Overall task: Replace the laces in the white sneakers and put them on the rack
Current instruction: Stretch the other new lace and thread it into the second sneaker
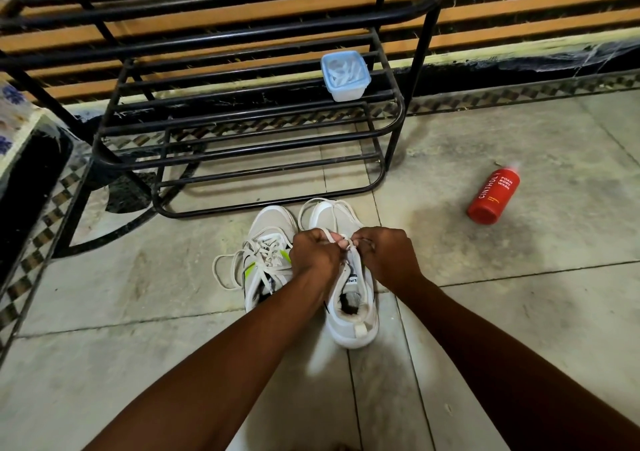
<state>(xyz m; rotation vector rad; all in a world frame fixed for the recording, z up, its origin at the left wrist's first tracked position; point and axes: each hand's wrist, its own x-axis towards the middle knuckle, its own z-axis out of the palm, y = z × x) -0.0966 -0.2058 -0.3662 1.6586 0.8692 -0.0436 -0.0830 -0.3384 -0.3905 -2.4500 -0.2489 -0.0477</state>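
Note:
Two white sneakers stand side by side on the tiled floor, toes toward the rack. The left sneaker (266,253) has yellow-green side marks, and its white lace trails in loops to the left. Over the right sneaker (351,298), my left hand (313,255) and my right hand (384,251) both pinch its white lace (341,208) above the tongue. That lace loops forward around the toe. The black metal shoe rack (249,132) stands just beyond the shoes.
A clear plastic box with a blue lid (344,75) sits on the rack's middle shelf at its right end. A red foam body wash bottle (493,196) lies on the floor to the right. A dark cabinet edge (31,180) is at the left.

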